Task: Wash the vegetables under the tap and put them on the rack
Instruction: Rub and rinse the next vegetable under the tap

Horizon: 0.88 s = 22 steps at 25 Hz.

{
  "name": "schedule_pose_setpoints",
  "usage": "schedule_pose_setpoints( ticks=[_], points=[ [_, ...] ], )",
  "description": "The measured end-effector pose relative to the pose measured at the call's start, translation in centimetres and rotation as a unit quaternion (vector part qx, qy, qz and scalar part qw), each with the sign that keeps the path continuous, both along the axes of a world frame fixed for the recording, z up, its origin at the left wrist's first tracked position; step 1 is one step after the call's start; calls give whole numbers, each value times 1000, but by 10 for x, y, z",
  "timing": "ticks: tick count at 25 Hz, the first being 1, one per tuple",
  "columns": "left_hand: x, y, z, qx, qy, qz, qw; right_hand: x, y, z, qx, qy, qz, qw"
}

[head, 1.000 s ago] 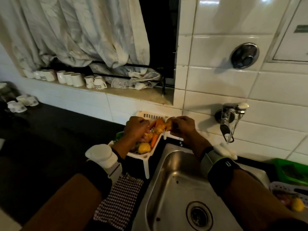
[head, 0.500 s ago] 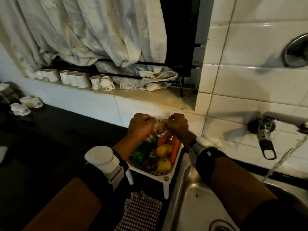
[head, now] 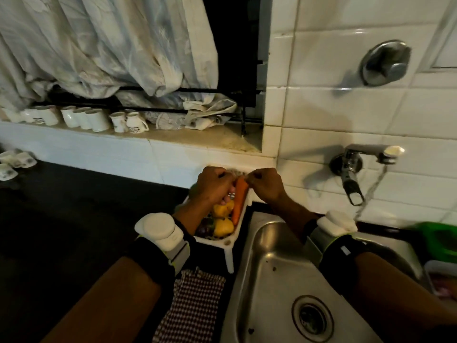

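Note:
A white plastic rack stands on legs on the dark counter, left of the sink. In it lie an orange carrot, two yellow vegetables and a dark purple one. Both hands hover over the rack's far end, knuckles up. My left hand has its fingers curled down among the vegetables; what it holds is hidden. My right hand pinches at the carrot's top end. The wall tap on the right is running, and its stream falls toward the sink.
The steel sink with its drain lies at lower right. A checked cloth lies in front of the rack. A green container sits right of the sink. White cups line the window ledge.
The small yellowish vegetable seen between my hands earlier is out of sight now. Both hands stay over the rack's far end, and the view has swung back to the right.

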<state>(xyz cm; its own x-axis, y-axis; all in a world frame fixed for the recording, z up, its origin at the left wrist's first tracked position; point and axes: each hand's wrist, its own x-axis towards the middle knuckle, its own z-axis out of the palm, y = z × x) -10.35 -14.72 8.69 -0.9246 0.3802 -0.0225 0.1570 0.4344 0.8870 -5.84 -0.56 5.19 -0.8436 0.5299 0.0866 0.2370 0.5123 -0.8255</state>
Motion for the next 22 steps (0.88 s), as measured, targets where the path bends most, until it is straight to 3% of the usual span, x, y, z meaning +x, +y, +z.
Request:
schedule_pose_setpoints(
  ticks=[7,13,15,18,22],
  points=[
    [104,57,-54,0,-71,-115,991,186,54,-35,52,-66,-14,996],
    [208,124,-94,-64,-79,-253,962,344,140,-56,68,-95,-204,972],
    [238,142,-97,-71,-78,-282,954,388,163,-67,89,-156,-234,956],
    [274,165,-99,-88,-79,-306,945,429,187,-91,119,-230,-253,932],
    [295,180,-103,-114,-70,-312,941,436,191,-112,156,-307,-189,919]
  ],
)
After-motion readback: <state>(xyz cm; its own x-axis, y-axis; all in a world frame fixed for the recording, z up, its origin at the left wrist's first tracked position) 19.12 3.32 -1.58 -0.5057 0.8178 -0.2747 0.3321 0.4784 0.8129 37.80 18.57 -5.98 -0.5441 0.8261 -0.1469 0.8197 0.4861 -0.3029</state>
